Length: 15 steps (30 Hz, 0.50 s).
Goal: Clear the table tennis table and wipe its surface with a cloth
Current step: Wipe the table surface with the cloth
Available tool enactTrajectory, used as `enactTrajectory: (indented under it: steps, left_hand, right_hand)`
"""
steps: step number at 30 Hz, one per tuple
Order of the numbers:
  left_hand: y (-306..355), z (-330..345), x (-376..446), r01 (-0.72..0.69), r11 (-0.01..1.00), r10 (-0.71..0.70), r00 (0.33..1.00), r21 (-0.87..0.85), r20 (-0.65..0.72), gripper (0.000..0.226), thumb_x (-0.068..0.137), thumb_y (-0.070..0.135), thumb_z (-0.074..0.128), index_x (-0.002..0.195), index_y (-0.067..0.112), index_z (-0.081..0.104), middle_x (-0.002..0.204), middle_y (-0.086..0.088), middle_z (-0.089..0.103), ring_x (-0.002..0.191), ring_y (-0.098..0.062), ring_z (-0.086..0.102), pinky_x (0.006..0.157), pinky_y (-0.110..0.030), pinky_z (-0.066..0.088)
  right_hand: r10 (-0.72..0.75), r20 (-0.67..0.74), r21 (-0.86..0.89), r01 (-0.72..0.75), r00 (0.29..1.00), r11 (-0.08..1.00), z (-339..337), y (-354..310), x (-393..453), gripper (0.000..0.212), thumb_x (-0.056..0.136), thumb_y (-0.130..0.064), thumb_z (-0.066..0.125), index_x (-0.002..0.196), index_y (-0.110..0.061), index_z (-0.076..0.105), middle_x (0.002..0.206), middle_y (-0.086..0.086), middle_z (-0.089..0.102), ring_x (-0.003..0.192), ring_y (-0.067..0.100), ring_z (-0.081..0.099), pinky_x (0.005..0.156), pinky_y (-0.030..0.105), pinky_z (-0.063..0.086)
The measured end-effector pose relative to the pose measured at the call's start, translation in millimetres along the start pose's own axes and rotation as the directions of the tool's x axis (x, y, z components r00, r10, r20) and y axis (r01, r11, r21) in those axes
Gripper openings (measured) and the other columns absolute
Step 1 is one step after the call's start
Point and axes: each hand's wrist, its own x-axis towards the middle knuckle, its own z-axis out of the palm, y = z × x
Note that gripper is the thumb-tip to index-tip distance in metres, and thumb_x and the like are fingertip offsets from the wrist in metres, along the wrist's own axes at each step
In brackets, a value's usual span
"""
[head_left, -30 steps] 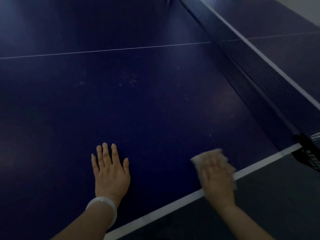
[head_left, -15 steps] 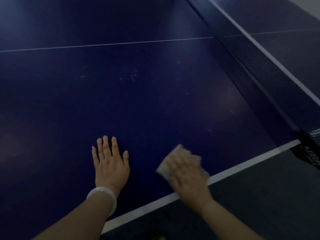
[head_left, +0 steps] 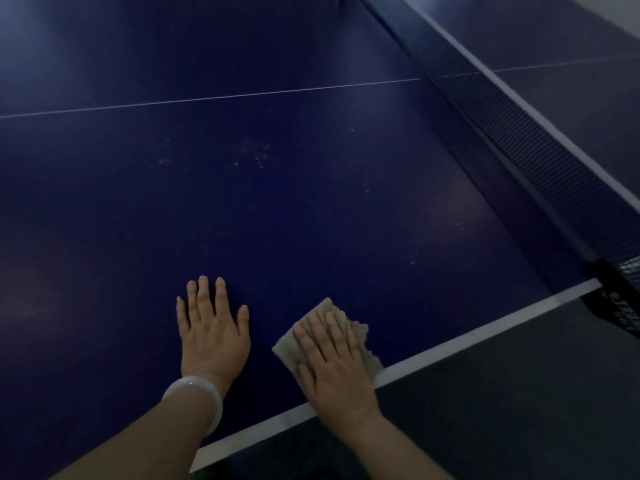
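Now our right hand (head_left: 334, 365), fingers straight and slightly spread, presses the crumpled beige cloth (head_left: 349, 320) onto the dark blue table tennis table (head_left: 311, 209) by its near white edge, having swept leftward toward our flat, splayed left hand (head_left: 211, 327), so wiping continues.

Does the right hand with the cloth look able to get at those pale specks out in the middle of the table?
Probably yes. The right hand presses the cloth near the table's edge line, and only bare blue surface lies between it and the specks. They sit well beyond it, so leaning forward seems likely.
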Motion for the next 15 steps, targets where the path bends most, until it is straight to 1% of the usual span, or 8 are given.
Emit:
enactTrajectory:
  steps: [2,3,4,6,7,9,12,15]
  left_hand:
    - [0,0,0,0.002,1.0,-0.002,1.0,-0.002,0.002,0.066,0.099,0.048,0.02,0.154,0.014,0.008,0.162,-0.012,-0.001,0.149,-0.024,-0.009,0.121,-0.046,-0.007]
    - [0,1,0,0.003,1.0,-0.003,1.0,0.0,0.004,0.066,0.099,0.048,0.02,0.154,0.014,0.008,0.162,-0.012,-0.001,0.149,-0.024,-0.009,0.121,-0.046,-0.007]
    - [0,0,-1,0.003,1.0,-0.003,1.0,0.002,0.006,0.067,0.099,0.049,0.02,0.154,0.014,0.008,0.162,-0.012,-0.001,0.149,-0.025,-0.009,0.121,-0.046,-0.007]
    - [1,0,-1,0.002,1.0,-0.002,1.0,0.01,-0.003,0.067,0.099,0.049,0.019,0.154,0.013,0.009,0.162,-0.013,0.0,0.149,-0.025,-0.008,0.121,-0.046,-0.006]
    - [1,0,-1,0.003,1.0,-0.003,1.0,0.014,-0.007,0.067,0.099,0.048,0.02,0.154,0.012,0.01,0.161,-0.013,0.001,0.149,-0.026,-0.008,0.121,-0.046,-0.006]
    - [1,0,-1,0.003,1.0,-0.003,1.0,0.014,-0.007,0.067,0.099,0.048,0.021,0.154,0.012,0.011,0.161,-0.014,0.002,0.149,-0.026,-0.006,0.121,-0.047,-0.005]
    - [2,0,-1,-0.004,1.0,0.005,1.0,0.006,-0.016,0.067,0.099,0.048,0.021,0.154,0.012,0.011,0.161,-0.014,0.002,0.149,-0.026,-0.007,0.121,-0.046,-0.006]
    - [2,1,-1,-0.006,1.0,0.007,1.0,0.004,-0.014,0.067,0.099,0.048,0.021,0.154,0.012,0.012,0.161,-0.013,0.003,0.149,-0.025,-0.007,0.121,-0.045,-0.007]
  right_hand:
    - [-0.087,0.034,-0.038,0.089,0.996,0.995,-8,34,-3,0.059,0.102,-0.042,0.031,0.157,-0.029,0.013,0.165,-0.003,0.004,0.152,0.017,-0.002,0.121,0.045,0.003]
    - [-0.066,0.037,-0.058,0.068,0.997,0.996,-13,54,-6,0.058,0.103,-0.043,0.028,0.156,-0.03,0.012,0.165,-0.005,0.002,0.152,0.015,-0.004,0.122,0.045,0.003]
    - [0.008,0.032,-0.084,-0.006,0.999,0.996,-17,76,-10,0.057,0.103,-0.045,0.022,0.156,-0.03,0.009,0.165,-0.005,0.0,0.151,0.014,-0.007,0.123,0.045,0.003]
    - [0.245,0.007,-0.124,-0.243,0.969,0.962,-28,116,-20,0.058,0.101,-0.045,0.007,0.155,-0.026,0.0,0.164,-0.002,-0.005,0.15,0.016,-0.013,0.124,0.045,0.002]
    - [0.351,-0.012,-0.115,-0.35,0.936,0.93,-32,132,-24,0.058,0.1,-0.044,0.004,0.154,-0.024,-0.004,0.163,0.001,-0.008,0.15,0.018,-0.015,0.124,0.045,0.001]
    - [0.489,0.003,-0.073,-0.487,0.872,0.87,-35,151,-28,0.056,0.104,-0.04,0.011,0.152,-0.023,-0.013,0.162,0.004,-0.015,0.147,0.017,-0.02,0.123,0.044,-0.003]
    - [0.542,0.051,-0.05,-0.539,0.839,0.841,-33,156,-25,0.062,0.104,-0.038,0.015,0.148,-0.025,-0.028,0.16,0.003,-0.026,0.145,0.016,-0.027,0.122,0.044,-0.009]
    - [0.548,0.057,-0.031,-0.547,0.835,0.837,-34,156,-22,0.061,0.103,-0.039,0.011,0.148,-0.025,-0.027,0.16,0.003,-0.027,0.148,0.019,-0.023,0.122,0.046,-0.008]
